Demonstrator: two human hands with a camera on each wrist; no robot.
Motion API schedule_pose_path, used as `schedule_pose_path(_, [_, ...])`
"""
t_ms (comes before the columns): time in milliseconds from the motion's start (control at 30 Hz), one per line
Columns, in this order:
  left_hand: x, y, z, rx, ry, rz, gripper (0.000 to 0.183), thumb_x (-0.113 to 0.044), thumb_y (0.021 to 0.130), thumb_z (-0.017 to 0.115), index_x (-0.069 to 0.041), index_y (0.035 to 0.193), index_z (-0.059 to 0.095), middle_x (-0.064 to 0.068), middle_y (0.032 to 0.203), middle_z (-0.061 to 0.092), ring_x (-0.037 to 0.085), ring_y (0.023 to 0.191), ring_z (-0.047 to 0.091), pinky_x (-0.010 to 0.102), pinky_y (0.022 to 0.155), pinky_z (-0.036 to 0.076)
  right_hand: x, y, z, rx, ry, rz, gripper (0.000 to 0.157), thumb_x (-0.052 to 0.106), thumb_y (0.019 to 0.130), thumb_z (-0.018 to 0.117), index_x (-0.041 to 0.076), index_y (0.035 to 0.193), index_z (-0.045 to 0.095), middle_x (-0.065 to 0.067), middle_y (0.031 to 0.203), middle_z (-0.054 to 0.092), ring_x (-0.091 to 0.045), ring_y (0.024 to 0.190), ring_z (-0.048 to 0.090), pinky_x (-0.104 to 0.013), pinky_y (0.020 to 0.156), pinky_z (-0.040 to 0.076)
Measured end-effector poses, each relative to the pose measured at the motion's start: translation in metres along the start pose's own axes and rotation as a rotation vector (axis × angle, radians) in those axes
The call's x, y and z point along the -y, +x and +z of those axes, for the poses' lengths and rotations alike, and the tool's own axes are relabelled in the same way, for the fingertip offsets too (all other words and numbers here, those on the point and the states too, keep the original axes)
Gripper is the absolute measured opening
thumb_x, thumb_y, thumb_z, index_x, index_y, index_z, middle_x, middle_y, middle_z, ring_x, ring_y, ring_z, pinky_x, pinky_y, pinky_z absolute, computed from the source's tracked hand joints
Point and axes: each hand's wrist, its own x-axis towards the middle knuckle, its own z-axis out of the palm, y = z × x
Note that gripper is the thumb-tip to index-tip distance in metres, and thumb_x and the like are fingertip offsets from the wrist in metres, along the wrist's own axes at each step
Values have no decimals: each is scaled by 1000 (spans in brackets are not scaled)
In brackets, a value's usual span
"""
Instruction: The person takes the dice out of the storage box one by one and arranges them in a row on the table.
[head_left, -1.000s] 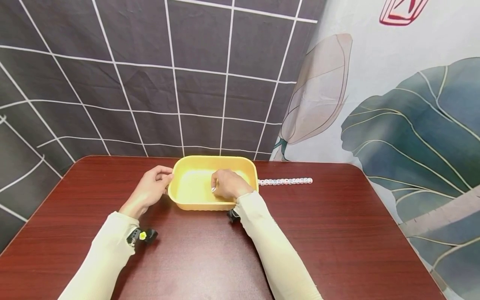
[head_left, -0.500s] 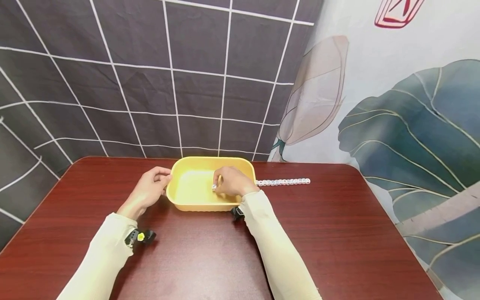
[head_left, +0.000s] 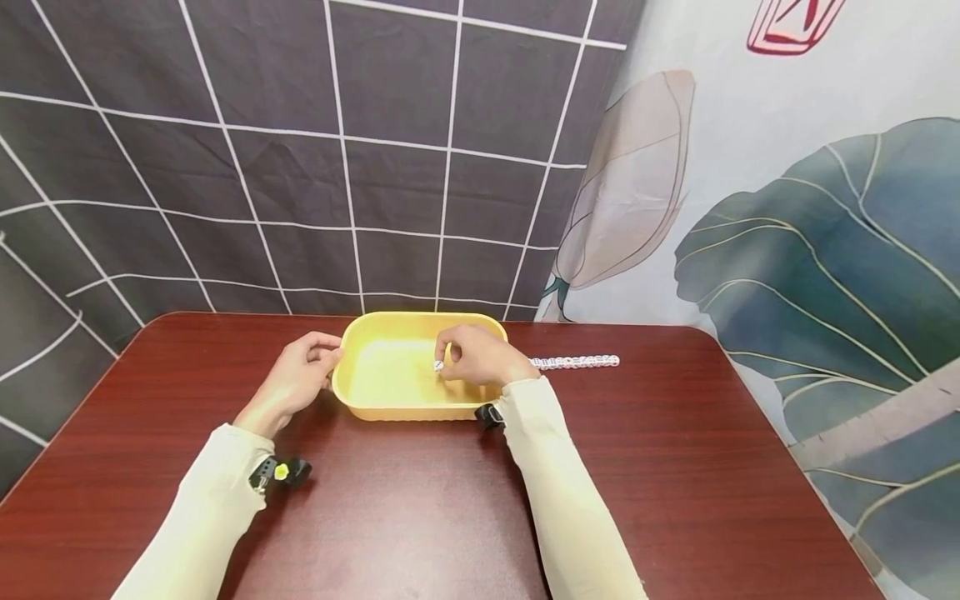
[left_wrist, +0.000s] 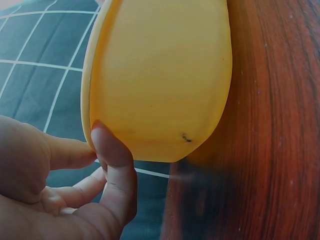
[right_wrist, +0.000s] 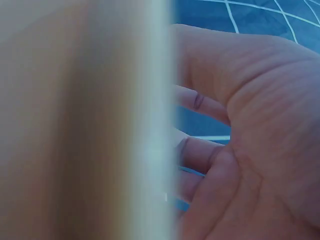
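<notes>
A yellow plastic tub [head_left: 390, 412] stands near the back of the table. My left hand [head_left: 294, 379] pinches its left rim; the left wrist view shows fingers on both sides of the tub wall [left_wrist: 160, 70]. Inside the tub's right half, my right hand [head_left: 480, 357] holds a small white die [head_left: 438, 366] with dark marks between thumb and fingertips. To the right of the tub runs a straight row of white dice [head_left: 577, 362] with red and blue marks. Its left end is hidden behind my right hand. A blurred pale edge covers the fingertips in the right wrist view.
The dark red wooden table [head_left: 405, 517] reaches to a grey cloth [head_left: 285, 167] with white lines at the back. A leaf-patterned cloth [head_left: 810, 250] hangs along the right side.
My right hand has lifted slightly and moved to the right inside the tub, carrying the die. The left hand keeps its hold on the rim.
</notes>
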Motion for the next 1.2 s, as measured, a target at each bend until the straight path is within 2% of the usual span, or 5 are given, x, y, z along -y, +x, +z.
schedule_pose_path(167, [1,-2,0,5,-6,-7,37,-11,106,52,10,135,49,24,106,65,8,68,60,24,63,57,-1,-5,-4,1,12,-32,5,8,86,72,12,89,69,4,67,45,-7,60,43,-19,59,37])
schedule_pose_path(367, [1,-2,-1,6,-13,-12,36,-11,106,52,10,135,49,17,101,65,7,68,60,23,63,57,-1,-12,-11,-45,9,-71,7,7,85,73,13,86,69,2,68,48,-8,67,45,-20,64,37])
schedule_pose_path(933, [2,1,0,10,-19,-16,37,-12,106,51,10,136,48,11,97,64,7,66,60,25,63,57,-20,-30,-30,-128,12,43,10,11,86,75,15,94,70,4,70,51,-11,68,50,-24,67,42])
schedule_pose_path(1200, [0,0,0,9,-12,-16,37,-12,106,51,9,136,48,11,97,64,8,67,60,26,63,57,-26,-39,-36,-165,20,59,10,9,86,73,15,94,70,3,68,49,-13,68,48,-26,66,41])
